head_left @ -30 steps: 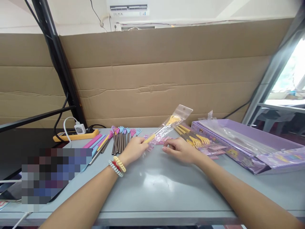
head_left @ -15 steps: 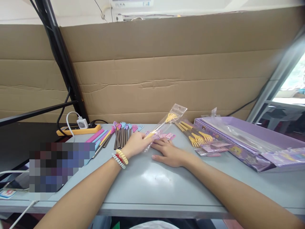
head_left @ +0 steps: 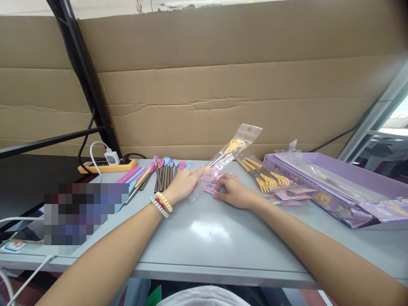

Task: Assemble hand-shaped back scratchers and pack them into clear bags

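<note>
My left hand is closed on a yellow hand-shaped back scratcher inside a clear plastic bag. It slants up and to the right, its scratcher head toward the cardboard. Just right of it, my right hand rests low over the table, fingers bent and thumb against a small pink card. More pink cards lie partly hidden behind its fingers. To the right lie several bagged yellow back scratchers with pink cards. Unbagged scratchers with pink, blue and purple heads lie left of my hands.
A purple display box with clear bags stands at the right. Coloured handles and a yellow power strip lie left, near a black metal post. Cardboard walls the back of the grey table.
The bagged back scratcher in my left hand has moved slightly up and right. My right hand, flat before, has drawn its fingers in around a pink card. The view has tilted down a little.
</note>
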The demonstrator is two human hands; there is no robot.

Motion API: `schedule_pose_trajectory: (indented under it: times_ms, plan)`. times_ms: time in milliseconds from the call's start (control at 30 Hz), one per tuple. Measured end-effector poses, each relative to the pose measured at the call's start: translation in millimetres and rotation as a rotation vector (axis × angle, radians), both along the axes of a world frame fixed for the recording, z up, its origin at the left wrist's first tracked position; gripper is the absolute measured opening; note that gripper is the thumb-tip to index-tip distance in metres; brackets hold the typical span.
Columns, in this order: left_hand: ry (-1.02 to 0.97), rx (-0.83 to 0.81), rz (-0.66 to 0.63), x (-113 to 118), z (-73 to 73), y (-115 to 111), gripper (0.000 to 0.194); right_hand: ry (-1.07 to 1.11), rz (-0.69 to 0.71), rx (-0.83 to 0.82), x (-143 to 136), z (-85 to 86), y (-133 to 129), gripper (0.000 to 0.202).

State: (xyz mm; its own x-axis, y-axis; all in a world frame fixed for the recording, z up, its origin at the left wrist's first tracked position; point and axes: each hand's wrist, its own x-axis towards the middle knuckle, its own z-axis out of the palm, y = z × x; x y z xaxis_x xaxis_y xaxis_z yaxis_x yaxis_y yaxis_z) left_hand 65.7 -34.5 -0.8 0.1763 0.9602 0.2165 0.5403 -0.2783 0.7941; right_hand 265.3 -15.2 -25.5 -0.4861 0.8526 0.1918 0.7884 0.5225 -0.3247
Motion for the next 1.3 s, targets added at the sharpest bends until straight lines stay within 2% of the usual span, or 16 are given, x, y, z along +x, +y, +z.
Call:
schedule_pose_trajectory:
  times_ms: [100,267,367,500,667,867,967,1100,1200,1300]
  plan:
    - [0.028,0.03,0.02,-1,-1.0,2,0.062,-0.004,0.016,-0.089,1,5.1,-1,0.014]
    - [0.122,0.142,0.004,-2,-2.0,0,0.059,0.031,-0.035,-0.006,-2,-0.8,-1,0.04]
    - [0.231,0.204,0.004,-1,-3.7,-1,0.057,-0.003,-0.059,0.015,-5,-4.9,0,0.043]
    - [0.366,0.236,0.014,-1,-5.3,-1,0.056,-0.012,-0.088,-0.066,-4,-1.0,0,0.04]
    - [0.409,0.242,0.03,-3,-3.9,0,0.057,0.187,0.07,-0.101,0,3.5,-2,0.01]
    - [0.387,0.265,0.08,-11,0.7,3,0.056,0.569,0.169,-0.127,1,4.9,3,0.015]
    - [0.389,0.28,0.111,-14,1.9,5,0.056,0.737,0.116,-0.066,8,8.9,8,0.013]
    - [0.411,0.291,0.176,-18,2.9,8,0.056,0.79,-0.142,0.045,22,14.9,14,0.011]
    - [0.458,0.286,0.21,-19,4.0,8,0.057,0.746,-0.248,0.294,30,18.0,15,0.01]
    - [0.498,0.287,0.204,-19,4.6,6,0.058,0.628,-0.228,0.514,31,16.9,16,0.016]
